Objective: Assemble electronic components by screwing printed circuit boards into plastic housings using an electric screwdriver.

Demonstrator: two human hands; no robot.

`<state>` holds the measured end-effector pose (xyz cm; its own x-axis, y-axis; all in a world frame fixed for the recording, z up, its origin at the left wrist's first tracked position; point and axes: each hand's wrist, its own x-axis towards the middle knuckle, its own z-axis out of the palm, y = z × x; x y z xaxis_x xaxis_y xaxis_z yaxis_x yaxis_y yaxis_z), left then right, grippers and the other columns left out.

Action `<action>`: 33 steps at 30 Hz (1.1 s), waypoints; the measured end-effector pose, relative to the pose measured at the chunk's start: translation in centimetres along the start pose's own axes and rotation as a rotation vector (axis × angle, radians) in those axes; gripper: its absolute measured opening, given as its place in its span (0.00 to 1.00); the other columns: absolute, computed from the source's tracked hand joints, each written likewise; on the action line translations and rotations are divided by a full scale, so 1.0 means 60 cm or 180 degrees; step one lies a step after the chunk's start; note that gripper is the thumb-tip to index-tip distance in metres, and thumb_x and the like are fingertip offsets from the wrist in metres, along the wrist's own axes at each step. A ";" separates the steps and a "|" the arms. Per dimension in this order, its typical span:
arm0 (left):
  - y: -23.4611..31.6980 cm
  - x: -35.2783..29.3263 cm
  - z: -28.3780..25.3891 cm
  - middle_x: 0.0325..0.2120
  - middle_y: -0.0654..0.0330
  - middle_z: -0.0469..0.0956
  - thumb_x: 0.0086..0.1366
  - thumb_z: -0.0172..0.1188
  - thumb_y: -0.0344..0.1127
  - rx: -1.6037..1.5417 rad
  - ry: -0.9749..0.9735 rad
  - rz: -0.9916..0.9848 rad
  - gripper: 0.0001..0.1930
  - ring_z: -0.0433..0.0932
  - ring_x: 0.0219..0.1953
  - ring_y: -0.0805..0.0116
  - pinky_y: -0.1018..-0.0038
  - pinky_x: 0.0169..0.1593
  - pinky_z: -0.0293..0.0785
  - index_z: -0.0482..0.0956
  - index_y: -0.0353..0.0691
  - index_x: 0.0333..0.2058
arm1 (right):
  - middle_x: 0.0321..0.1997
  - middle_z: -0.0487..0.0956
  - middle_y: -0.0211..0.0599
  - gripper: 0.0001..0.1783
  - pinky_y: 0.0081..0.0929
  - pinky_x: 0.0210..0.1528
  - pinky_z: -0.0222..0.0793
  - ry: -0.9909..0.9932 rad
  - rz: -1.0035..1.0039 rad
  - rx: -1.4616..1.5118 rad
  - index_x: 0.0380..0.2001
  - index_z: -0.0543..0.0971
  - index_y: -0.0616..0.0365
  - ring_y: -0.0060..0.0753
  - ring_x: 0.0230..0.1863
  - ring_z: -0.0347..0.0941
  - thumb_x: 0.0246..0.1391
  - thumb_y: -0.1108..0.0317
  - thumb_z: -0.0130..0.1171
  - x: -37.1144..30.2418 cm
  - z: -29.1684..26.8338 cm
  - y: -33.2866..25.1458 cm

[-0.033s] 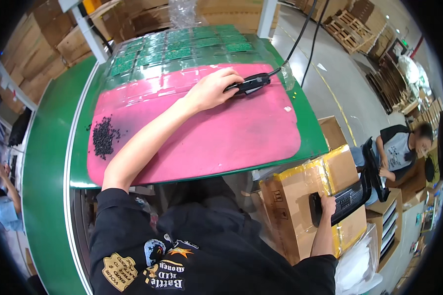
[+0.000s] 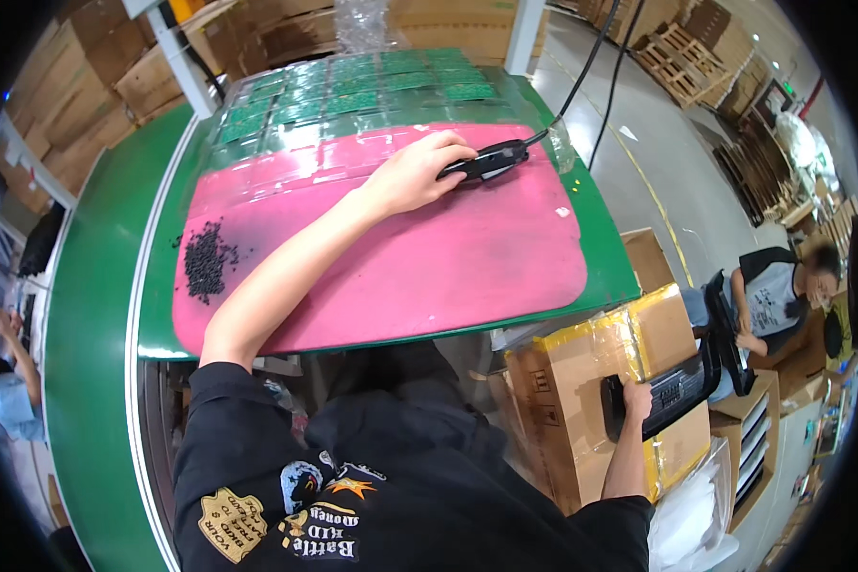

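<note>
Left hand [image 2: 418,173] at twelve o'clock grasps a corded black tool [image 2: 496,160]; right hand [image 2: 636,398] at four grips a black part [image 2: 677,389].

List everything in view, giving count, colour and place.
bench: one, green, in front
mat: one, pink, on bench
circuit boards: many, green, bench's far end
granules: one pile, black, mat's left end
corded tool: one, black, at mat's far right
side table: one, green, left
taped carton: one, brown, lower right
moulded part: one, black, right
plastic bag: one, whitish, lower right
pallets: several, brown, upper right
cardboard: uncounted, brown, behind bench
co-workers: two, grey-black and blue tops, right and left
left hand: one, black-sleeved, gripping corded tool
right hand: one, black-sleeved, gripping moulded part
</note>
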<state>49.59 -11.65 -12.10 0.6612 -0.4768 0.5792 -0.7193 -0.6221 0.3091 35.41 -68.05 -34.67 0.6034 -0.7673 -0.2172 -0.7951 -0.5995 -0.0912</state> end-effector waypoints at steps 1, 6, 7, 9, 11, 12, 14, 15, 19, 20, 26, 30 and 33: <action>0.002 -0.008 -0.004 0.45 0.53 0.75 0.60 0.62 0.28 0.0040 0.0019 -0.0047 0.16 0.76 0.49 0.52 0.64 0.52 0.74 0.76 0.35 0.48 | 0.53 0.77 0.58 0.34 0.48 0.57 0.69 -0.0003 0.0015 0.0056 0.52 0.74 0.63 0.58 0.56 0.74 0.51 0.46 0.52 0.003 -0.001 0.003; 0.005 -0.015 -0.015 0.49 0.51 0.72 0.61 0.60 0.30 0.0084 -0.0259 -0.0309 0.19 0.73 0.53 0.52 0.64 0.56 0.70 0.75 0.36 0.52 | 0.53 0.77 0.59 0.35 0.49 0.57 0.69 0.0067 -0.0046 0.0063 0.52 0.73 0.65 0.58 0.56 0.74 0.52 0.44 0.52 0.021 0.010 0.017; 0.001 -0.017 -0.015 0.49 0.51 0.72 0.61 0.60 0.31 0.0145 -0.0343 -0.0305 0.21 0.72 0.54 0.51 0.63 0.57 0.70 0.73 0.36 0.54 | 0.53 0.77 0.59 0.35 0.49 0.57 0.69 0.0085 -0.0072 0.0071 0.52 0.73 0.65 0.58 0.56 0.74 0.52 0.44 0.52 0.018 0.010 0.013; 0.006 -0.013 -0.013 0.50 0.50 0.72 0.61 0.60 0.32 0.0116 -0.0201 -0.0307 0.24 0.71 0.55 0.51 0.63 0.59 0.69 0.70 0.36 0.56 | 0.53 0.77 0.59 0.35 0.48 0.57 0.69 0.0079 -0.0008 0.0049 0.51 0.73 0.65 0.58 0.55 0.74 0.52 0.44 0.51 0.013 0.010 0.017; 0.001 -0.011 -0.008 0.52 0.49 0.71 0.61 0.60 0.32 0.0090 -0.0061 -0.0321 0.27 0.70 0.57 0.50 0.62 0.60 0.68 0.68 0.36 0.59 | 0.53 0.77 0.59 0.35 0.48 0.58 0.69 0.0124 -0.0053 0.0010 0.51 0.73 0.64 0.58 0.56 0.74 0.52 0.44 0.51 0.029 0.026 0.025; -0.009 -0.013 -0.002 0.54 0.48 0.70 0.61 0.59 0.33 0.0297 -0.0122 -0.0118 0.29 0.69 0.58 0.49 0.62 0.61 0.67 0.65 0.36 0.61 | 0.53 0.77 0.58 0.35 0.48 0.58 0.69 0.0107 -0.0077 0.0030 0.51 0.73 0.64 0.58 0.56 0.74 0.53 0.43 0.51 0.027 0.025 0.024; -0.016 -0.017 0.004 0.57 0.47 0.69 0.61 0.58 0.33 0.0496 -0.0177 0.0085 0.31 0.68 0.59 0.49 0.61 0.62 0.66 0.62 0.35 0.62 | 0.54 0.77 0.58 0.35 0.48 0.58 0.69 0.0060 -0.0074 0.0057 0.51 0.73 0.64 0.58 0.56 0.74 0.53 0.43 0.51 0.025 0.023 0.021; -0.014 -0.023 0.001 0.59 0.47 0.68 0.61 0.58 0.33 0.0476 -0.0440 -0.0117 0.31 0.68 0.60 0.49 0.61 0.63 0.65 0.61 0.35 0.63 | 0.54 0.77 0.58 0.35 0.48 0.58 0.69 0.0068 -0.0071 0.0051 0.51 0.73 0.64 0.58 0.56 0.74 0.53 0.43 0.51 0.023 0.021 0.022; 0.007 -0.052 -0.030 0.59 0.47 0.67 0.62 0.57 0.33 0.0910 -0.0913 -0.0297 0.30 0.67 0.61 0.50 0.61 0.64 0.64 0.61 0.35 0.63 | 0.54 0.77 0.57 0.33 0.48 0.57 0.69 0.0109 -0.0003 0.0089 0.52 0.74 0.64 0.58 0.56 0.74 0.52 0.47 0.50 0.001 0.017 0.013; 0.009 -0.061 -0.034 0.59 0.48 0.69 0.62 0.57 0.35 0.1094 -0.0795 -0.0113 0.29 0.70 0.59 0.52 0.61 0.61 0.67 0.63 0.34 0.61 | 0.54 0.77 0.57 0.32 0.48 0.57 0.69 0.0109 -0.0027 0.0083 0.52 0.74 0.63 0.58 0.56 0.74 0.52 0.47 0.49 0.007 0.016 0.017; 0.030 -0.131 -0.068 0.57 0.48 0.71 0.62 0.56 0.35 0.1302 -0.0760 -0.0354 0.27 0.70 0.59 0.53 0.62 0.60 0.68 0.66 0.34 0.59 | 0.55 0.76 0.57 0.31 0.46 0.60 0.67 0.0084 -0.0080 0.0137 0.52 0.75 0.62 0.57 0.58 0.73 0.53 0.49 0.48 0.003 0.002 0.011; 0.035 -0.156 -0.087 0.55 0.49 0.73 0.63 0.55 0.36 0.1583 -0.0778 -0.0371 0.24 0.72 0.57 0.55 0.63 0.59 0.69 0.69 0.34 0.57 | 0.48 0.80 0.56 0.29 0.50 0.48 0.75 0.0203 -0.0359 0.0025 0.51 0.75 0.65 0.57 0.49 0.78 0.53 0.54 0.49 0.057 0.028 0.023; 0.019 -0.177 -0.091 0.55 0.50 0.73 0.65 0.54 0.38 0.1935 -0.0964 -0.0322 0.23 0.71 0.57 0.55 0.63 0.61 0.67 0.70 0.33 0.57 | 0.37 0.80 0.52 0.26 0.47 0.28 0.77 -0.0852 -0.0236 0.0666 0.48 0.74 0.69 0.51 0.35 0.79 0.54 0.58 0.50 0.097 0.024 0.046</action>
<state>40.59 -3.92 -13.78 0.8130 -0.4954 0.3060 -0.4620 -0.8687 -0.1790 36.66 -73.86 -37.61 0.6450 -0.6197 -0.4472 -0.7615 -0.5706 -0.3075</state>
